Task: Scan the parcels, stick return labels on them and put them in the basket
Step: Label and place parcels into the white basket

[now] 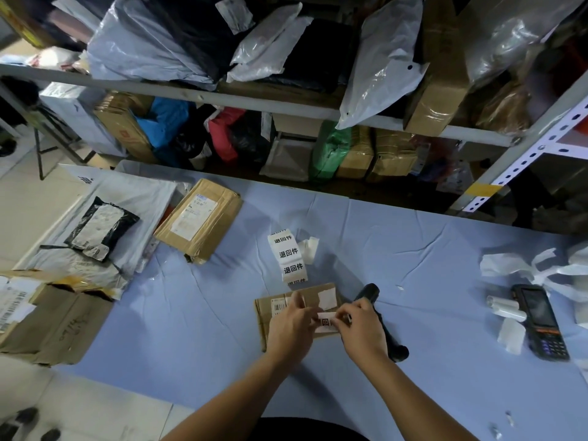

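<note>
A small flat cardboard parcel (288, 302) lies on the blue table cloth (197, 313) in front of me. My left hand (291, 329) and my right hand (362, 329) both pinch a white return label (326, 323) just over the parcel's right part. A strip of return labels (288, 257) with black characters lies just beyond the parcel. A black scanner gun (381, 323) lies under my right hand, partly hidden. Another taped cardboard parcel (199, 219) rests further left.
A black handheld terminal (541, 321) and torn label backing (521, 265) lie at the right. A black bag parcel (101, 229) on a grey mailer and an open cardboard box (60, 323) sit at the left. Shelves (254, 100) packed with parcels stand beyond the table.
</note>
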Tool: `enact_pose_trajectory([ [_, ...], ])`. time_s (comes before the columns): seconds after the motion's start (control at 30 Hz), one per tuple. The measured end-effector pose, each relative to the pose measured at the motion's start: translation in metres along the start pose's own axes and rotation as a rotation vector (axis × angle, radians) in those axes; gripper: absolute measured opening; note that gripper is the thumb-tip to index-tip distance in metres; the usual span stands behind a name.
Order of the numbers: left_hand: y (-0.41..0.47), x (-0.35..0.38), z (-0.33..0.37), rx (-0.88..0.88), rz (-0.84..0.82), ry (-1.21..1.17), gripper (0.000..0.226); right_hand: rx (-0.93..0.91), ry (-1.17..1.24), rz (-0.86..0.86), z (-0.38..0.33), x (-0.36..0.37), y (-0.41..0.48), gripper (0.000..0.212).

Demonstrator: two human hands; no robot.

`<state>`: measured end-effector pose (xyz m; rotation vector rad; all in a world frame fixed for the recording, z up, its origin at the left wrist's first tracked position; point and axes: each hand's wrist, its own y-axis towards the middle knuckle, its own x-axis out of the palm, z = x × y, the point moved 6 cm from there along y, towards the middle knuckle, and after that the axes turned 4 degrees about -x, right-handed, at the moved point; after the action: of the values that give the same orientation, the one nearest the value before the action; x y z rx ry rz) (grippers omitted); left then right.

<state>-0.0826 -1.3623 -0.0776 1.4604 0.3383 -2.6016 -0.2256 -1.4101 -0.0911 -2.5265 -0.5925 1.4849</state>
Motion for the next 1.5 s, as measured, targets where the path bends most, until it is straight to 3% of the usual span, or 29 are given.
enact_pose_trajectory([
  [0.17,-0.008,-0.011,-0.033,-0.187,0.058,-0.01,0.028,0.032,0.163,0.064,0.008,0.0,-0.004,0.011],
  [0.27,-0.024,-0.022,-0.056,-0.417,0.172,0.076,0.061,0.071,0.251,0.063,0.01,0.003,-0.005,0.025],
  [0.33,-0.039,-0.024,-0.076,-0.654,0.158,0.098,0.083,0.08,0.256,0.028,0.009,0.007,-0.007,0.029],
  [0.4,-0.054,-0.016,-0.092,-0.875,0.086,-0.181,0.086,0.073,0.268,0.0,0.006,0.011,-0.01,0.029],
  [0.43,-0.06,-0.01,-0.095,-0.909,0.066,-0.397,0.068,0.064,0.284,-0.011,0.003,0.014,-0.012,0.028],
  [0.5,-0.07,-0.012,-0.098,-0.878,0.105,-0.6,0.031,0.038,0.296,-0.012,-0.004,0.018,-0.016,0.027],
  [0.53,-0.075,-0.016,-0.1,-0.851,0.14,-0.617,0.029,0.034,0.299,-0.005,-0.008,0.02,-0.02,0.027],
  [0.8,-0.125,-0.109,-0.136,-0.682,0.422,-0.685,0.048,-0.145,0.423,0.06,-0.094,0.026,-0.047,0.031],
  [1.03,-0.177,-0.22,-0.206,-0.551,0.625,-0.701,0.049,-0.264,0.458,0.107,-0.233,0.044,-0.087,0.032],
  [1.2,-0.223,-0.326,-0.271,-0.391,0.757,-0.681,0.049,-0.36,0.551,0.137,-0.355,0.066,-0.131,0.016],
  [1.33,-0.259,-0.412,-0.336,-0.311,0.819,-0.663,0.045,-0.445,0.635,0.132,-0.458,0.094,-0.157,0.01],
  [1.5,-0.268,-0.487,-0.428,-0.367,0.761,-0.733,0.038,-0.498,0.613,0.08,-0.567,0.137,-0.154,0.011],
])
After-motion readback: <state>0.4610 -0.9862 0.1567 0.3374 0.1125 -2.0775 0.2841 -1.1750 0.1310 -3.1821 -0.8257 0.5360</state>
